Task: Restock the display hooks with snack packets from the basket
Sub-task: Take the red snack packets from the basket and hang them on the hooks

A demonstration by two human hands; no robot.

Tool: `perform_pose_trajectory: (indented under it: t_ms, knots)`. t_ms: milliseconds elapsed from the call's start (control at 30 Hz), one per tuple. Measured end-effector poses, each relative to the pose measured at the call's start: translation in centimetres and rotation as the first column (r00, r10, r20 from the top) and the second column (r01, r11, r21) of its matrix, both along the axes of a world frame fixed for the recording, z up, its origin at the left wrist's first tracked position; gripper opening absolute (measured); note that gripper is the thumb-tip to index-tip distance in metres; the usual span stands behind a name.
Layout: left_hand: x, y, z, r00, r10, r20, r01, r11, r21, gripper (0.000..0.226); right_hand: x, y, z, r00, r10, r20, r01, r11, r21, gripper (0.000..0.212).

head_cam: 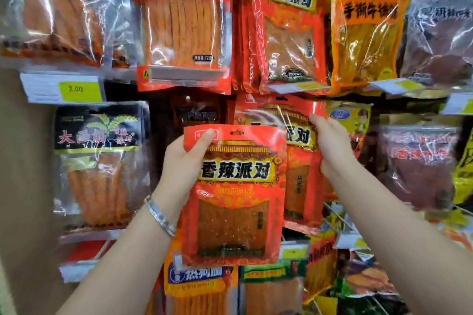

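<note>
The left hand (186,158) grasps a red glossy plastic snack packet (235,202) by its upper left corner, thumb on the printed face, fingers behind. The packet is upright, long axis vertical, in front of the middle tier of the display wall and clear of it. Its hang slot (236,133) sits at the centre of the top edge, just right of the thumb.

The right hand (332,153) clasps the upper right edge of the hanging row of matching red packets (300,161), which lies behind and to the right of the held packet. The hook carrying that row is hidden; it is probably at the row's top centre.

Judgement: the slot must travel up, rightward and toward the wall to meet the hook tip. The right hand is nearer the hook and is placed to steady the row.
</note>
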State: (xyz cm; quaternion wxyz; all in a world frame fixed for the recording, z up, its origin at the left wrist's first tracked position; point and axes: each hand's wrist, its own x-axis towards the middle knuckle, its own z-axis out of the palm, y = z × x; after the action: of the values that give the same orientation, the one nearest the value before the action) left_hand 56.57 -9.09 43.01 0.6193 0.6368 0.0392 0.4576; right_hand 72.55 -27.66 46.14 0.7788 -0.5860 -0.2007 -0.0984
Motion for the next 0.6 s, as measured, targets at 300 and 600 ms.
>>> perform_pose_trajectory:
  t_ms: [300, 600]
  knots:
    - [1.2, -0.9, 0.1, 1.000, 0.007, -0.013, -0.007, 1.000, 0.001, 0.009, 2.5, 0.0, -2.0, 0.997, 0.015, 0.070, -0.014, 1.000, -0.015, 0.018]
    - [2.5, -2.6, 0.5, 0.999, -0.054, 0.001, 0.054, 0.997, -0.057, 0.011, 1.0, -0.2, -2.4, 0.976, 0.125, 0.177, -0.116, 0.991, -0.059, 0.027]
